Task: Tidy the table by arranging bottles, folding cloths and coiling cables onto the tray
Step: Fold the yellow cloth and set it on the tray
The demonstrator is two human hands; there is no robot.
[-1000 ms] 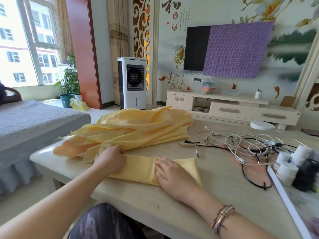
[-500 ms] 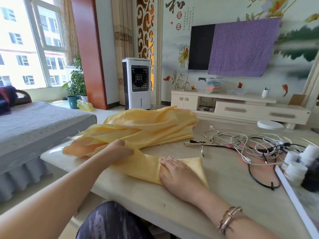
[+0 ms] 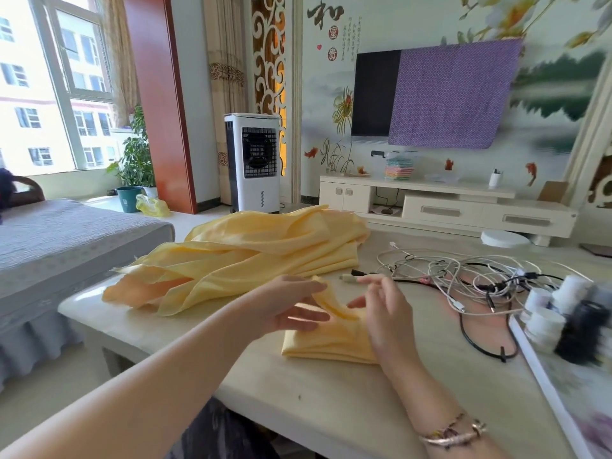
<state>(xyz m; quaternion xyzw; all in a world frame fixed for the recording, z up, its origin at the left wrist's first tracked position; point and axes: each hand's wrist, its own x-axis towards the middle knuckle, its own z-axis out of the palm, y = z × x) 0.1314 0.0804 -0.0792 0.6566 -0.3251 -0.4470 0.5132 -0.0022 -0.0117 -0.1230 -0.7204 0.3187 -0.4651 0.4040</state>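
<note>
A small folded yellow cloth [image 3: 323, 344] lies on the table's near middle, with one flap standing up between my hands. My left hand [image 3: 291, 304] has straight fingers against the flap's left side. My right hand [image 3: 385, 314] is on the flap's right side, fingers spread and raised, thumb at the cloth. A large crumpled yellow cloth [image 3: 251, 256] lies behind them. Tangled white and black cables [image 3: 463, 276] sprawl at the right. Several white-capped bottles [image 3: 546, 323] and a dark one stand on the tray [image 3: 543, 379] at the right edge, blurred.
The pale table [image 3: 331, 402] ends close to me and at the left. A grey covered bed [image 3: 59, 240] stands left of it. Beyond are a white air cooler [image 3: 253, 167], a TV cabinet [image 3: 447, 203] and a round white disc [image 3: 505, 239].
Both hands pressed flat on the small cloth before. Now they are lifted, and the cloth's left end has been raised into a flap toward the right.
</note>
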